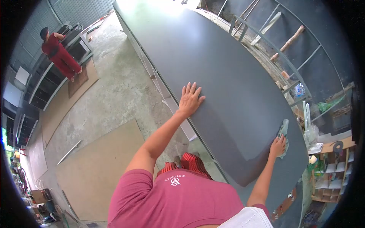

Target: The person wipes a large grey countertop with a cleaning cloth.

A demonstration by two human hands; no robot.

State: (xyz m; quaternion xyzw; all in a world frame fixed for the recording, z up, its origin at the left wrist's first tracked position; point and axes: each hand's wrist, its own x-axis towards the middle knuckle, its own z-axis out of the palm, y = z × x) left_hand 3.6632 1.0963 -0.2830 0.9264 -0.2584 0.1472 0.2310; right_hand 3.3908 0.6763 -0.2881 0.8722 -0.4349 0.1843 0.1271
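A long, dark grey panel (224, 76) with a smooth surface stretches away in front of me, on top of a white-sided frame. My left hand (191, 99) lies flat near its left edge, fingers spread, holding nothing. Over at the right side of the panel, my right hand (279, 146) is on a grey-green cloth (284, 133), which is bunched under and beyond the fingers and touches the surface.
A person in red (61, 53) stands at a workbench at the upper left. A brown board (102, 171) lies on the concrete floor. Metal frames (304, 81) and a wooden shelf (330, 174) stand along the right.
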